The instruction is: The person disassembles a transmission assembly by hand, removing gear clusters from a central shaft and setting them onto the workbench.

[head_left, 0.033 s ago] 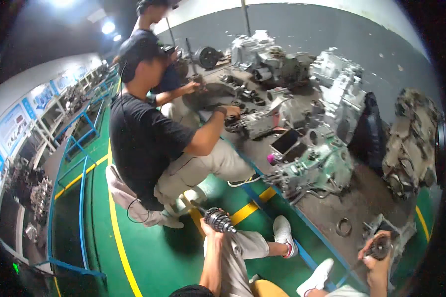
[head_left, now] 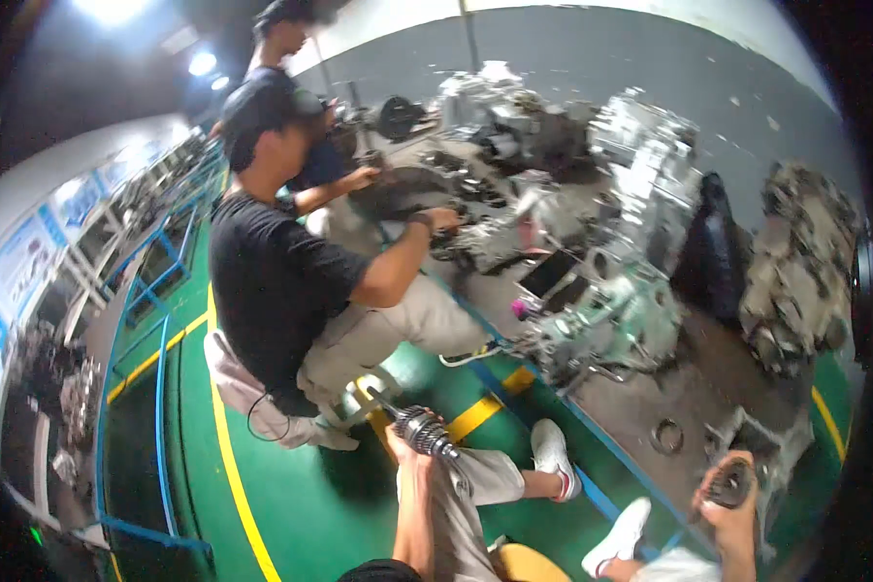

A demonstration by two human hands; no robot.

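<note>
My left hand (head_left: 413, 456) is closed round a gear shaft (head_left: 425, 433), a metal shaft with several toothed gears along it. The shaft is held at a tilt above my left thigh, its thin end toward the co-worker's stool. At the lower right, my right hand (head_left: 716, 504) grips a dark round gear (head_left: 729, 483) by its edge, one face turned up. That hand is beside an open grey metal housing (head_left: 776, 441), and the gear overlaps the housing in view. A loose metal ring (head_left: 667, 436) lies on the bench to the left of the housing.
Along the blue-edged brown bench (head_left: 626, 417) stand a large gearbox casing (head_left: 616, 330), more silver casings (head_left: 645, 175) and a phone-like dark slab (head_left: 555, 274). A seated co-worker (head_left: 281, 252) handles parts at the left; another person is behind. Blue rails (head_left: 160, 417) run along the left.
My right hand has shifted slightly left with the round gear, whose face shows more plainly now. The gear shaft stays in my left hand. The whole view has shifted a little.
</note>
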